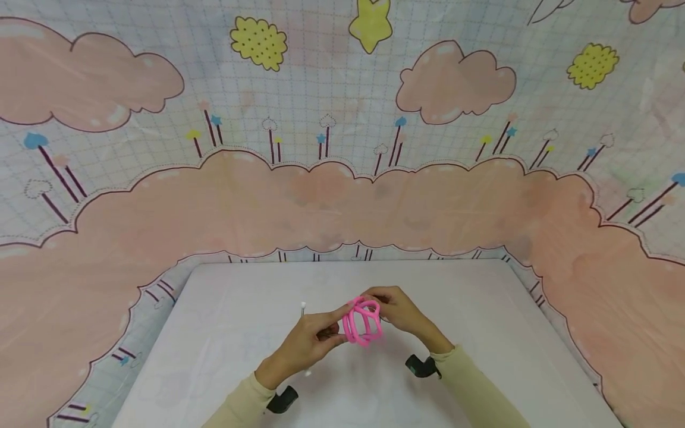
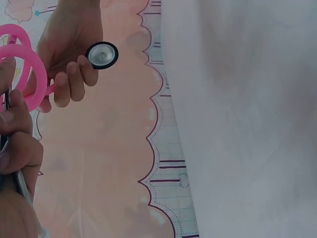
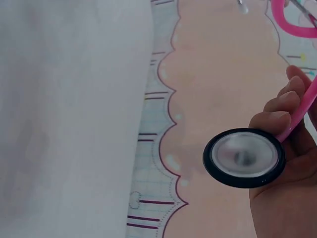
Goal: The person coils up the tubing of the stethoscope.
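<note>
A stethoscope with pink tubing is held up over the white table, its tube wound in several loops. My left hand grips the coil from the left, with fingers curled round the loops and the metal ear tubes. White ear tips poke out above and below that hand. On the other side, my right hand pinches the tubing near its end. The round chest piece, silver with a black rim, hangs out beside the right palm in the right wrist view. In the head view the chest piece is hidden.
The white table spreads beneath both hands. Behind and around it hangs a patterned cloth with clouds and stars. A black wrist camera sits under the left sleeve, another black camera under the right.
</note>
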